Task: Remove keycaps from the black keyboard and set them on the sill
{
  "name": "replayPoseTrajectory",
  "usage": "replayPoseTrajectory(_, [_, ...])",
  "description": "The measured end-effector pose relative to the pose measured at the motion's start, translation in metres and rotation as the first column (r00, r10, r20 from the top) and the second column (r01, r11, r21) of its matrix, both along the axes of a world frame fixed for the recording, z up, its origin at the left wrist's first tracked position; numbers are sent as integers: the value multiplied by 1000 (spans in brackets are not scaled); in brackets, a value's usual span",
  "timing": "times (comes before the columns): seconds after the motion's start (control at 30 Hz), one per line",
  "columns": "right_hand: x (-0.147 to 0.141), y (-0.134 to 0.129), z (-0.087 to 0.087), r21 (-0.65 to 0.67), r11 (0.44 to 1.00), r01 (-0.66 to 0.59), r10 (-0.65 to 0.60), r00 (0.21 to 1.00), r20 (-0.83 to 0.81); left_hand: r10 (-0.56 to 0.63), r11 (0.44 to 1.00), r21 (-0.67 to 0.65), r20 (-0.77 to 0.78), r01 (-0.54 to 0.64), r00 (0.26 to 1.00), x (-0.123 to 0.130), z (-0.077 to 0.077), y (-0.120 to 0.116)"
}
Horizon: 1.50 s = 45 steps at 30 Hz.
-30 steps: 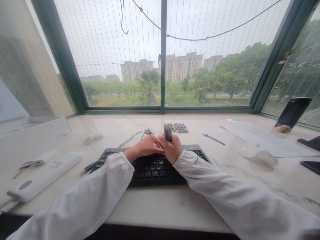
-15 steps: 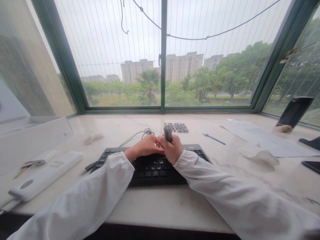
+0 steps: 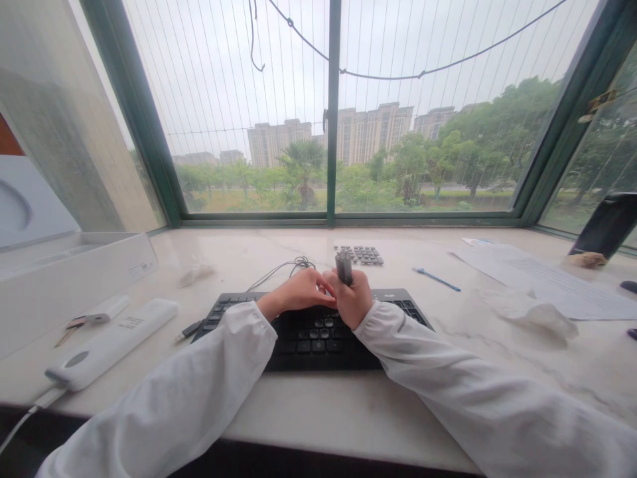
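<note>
A black keyboard (image 3: 318,362) lies in front of me. Several of its keys have been removed around the middle, where pale key seats show. My right hand (image 3: 354,297) is wrapped in a fist round an upright tool with a dark grey handle (image 3: 344,267). Only the top of that handle sticks out above the fist; its lower end is hidden. Close against it, my left hand (image 3: 301,292) bends over the upper keys, thumb and fingers meeting beside the right fist. What those fingertips hold, if anything, is hidden.
Loose keycaps (image 3: 365,255) lie in rows behind the keyboard, near a coiled black cable (image 3: 298,262). Left are a white power bank (image 3: 114,345) and an open white box (image 3: 74,272). Right are a blue stick (image 3: 438,279), crumpled tissue (image 3: 532,312), printed paper (image 3: 547,279) and a dark upright device (image 3: 604,226).
The whole view has shifted slightly, with everything standing a little further right in the picture. Both hands keep nearly the same pose at the keyboard, the right still round the dark handle.
</note>
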State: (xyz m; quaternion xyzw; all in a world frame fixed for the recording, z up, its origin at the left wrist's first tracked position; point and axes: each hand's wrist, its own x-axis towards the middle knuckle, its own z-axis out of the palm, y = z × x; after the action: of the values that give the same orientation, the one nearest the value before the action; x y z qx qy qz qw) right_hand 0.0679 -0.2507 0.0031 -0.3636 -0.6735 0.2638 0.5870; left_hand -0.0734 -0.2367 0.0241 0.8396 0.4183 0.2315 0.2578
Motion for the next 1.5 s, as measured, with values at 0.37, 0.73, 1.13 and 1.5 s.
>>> replayPoseTrajectory(0.37, [-2,-23,10,255,966,35,-62,993,98,-13,998,63,-27,15,1000,-4,-6,6])
replayPoseTrajectory(0.73, [63,29,49,-14,990,138,-106,819,565,-3,1000,-14,-7,3,1000,0,0,0])
replayPoseTrajectory(1.13, [85,47,40,-366,913,-181,396,616,681,7,1000,21,32,-7,999,2,-3,2])
replayPoseTrajectory(1.5, [85,45,47,-689,709,-148,519,771,368,-23,986,166,152,-3,988,10,3,-10])
